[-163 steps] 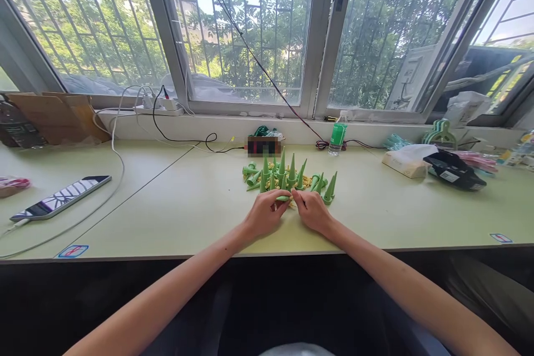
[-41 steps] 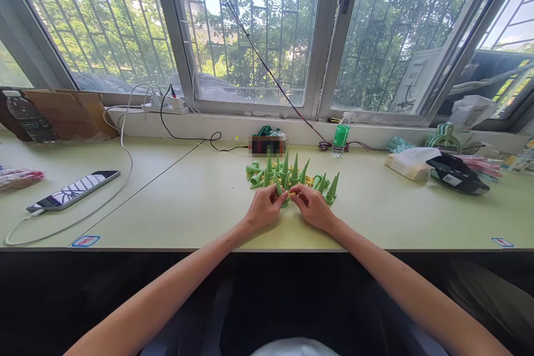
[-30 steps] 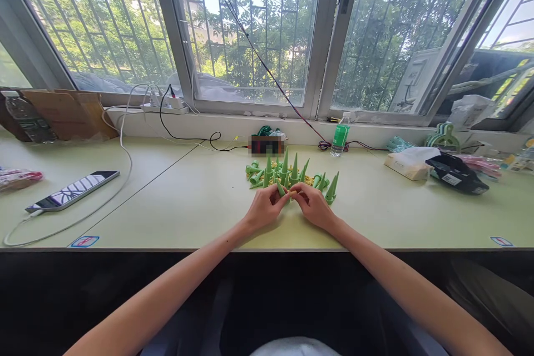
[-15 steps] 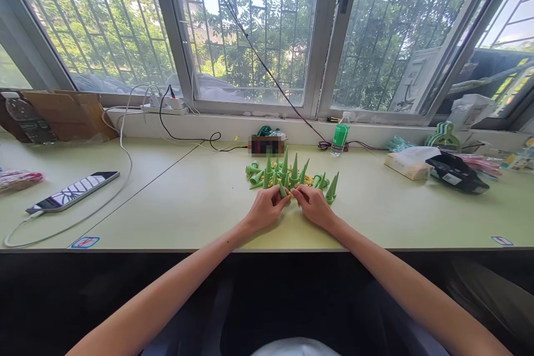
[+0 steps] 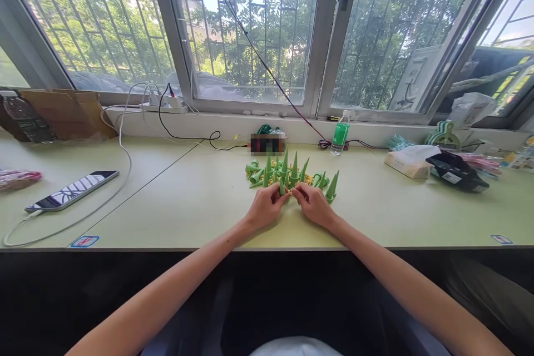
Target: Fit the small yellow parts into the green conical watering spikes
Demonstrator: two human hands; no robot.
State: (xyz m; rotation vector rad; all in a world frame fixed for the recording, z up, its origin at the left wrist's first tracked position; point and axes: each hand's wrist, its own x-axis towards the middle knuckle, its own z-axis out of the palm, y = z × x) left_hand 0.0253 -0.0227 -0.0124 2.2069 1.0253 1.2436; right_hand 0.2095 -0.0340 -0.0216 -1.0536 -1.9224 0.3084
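My left hand point(image 5: 267, 203) is closed around a small green plastic spike point(image 5: 282, 187), its pointed tip showing above the fingers. Close beside it, my right hand point(image 5: 312, 202) pinches at the spike's lower end; a tiny yellowish piece seems to lie between the fingertips, too small to make out well. Just beyond both hands spreads a cluster of green cone-shaped spikes point(image 5: 294, 169), several upright and others lying down. Small yellow pieces point(image 5: 308, 179) are scattered among them. One upright green spike point(image 5: 332, 188) stands to the right, apart from my right hand.
A bottle with a green label point(image 5: 340, 134) stands behind the cluster, near a partly blurred dark box point(image 5: 266, 145). On the left lies a phone point(image 5: 73, 191) with a white cable point(image 5: 130, 161). A tissue pack point(image 5: 406, 162) and a black package point(image 5: 456, 171) lie right.
Both hands stay almost in place, fingertips still together at the green spike. The whole view has shifted very slightly.
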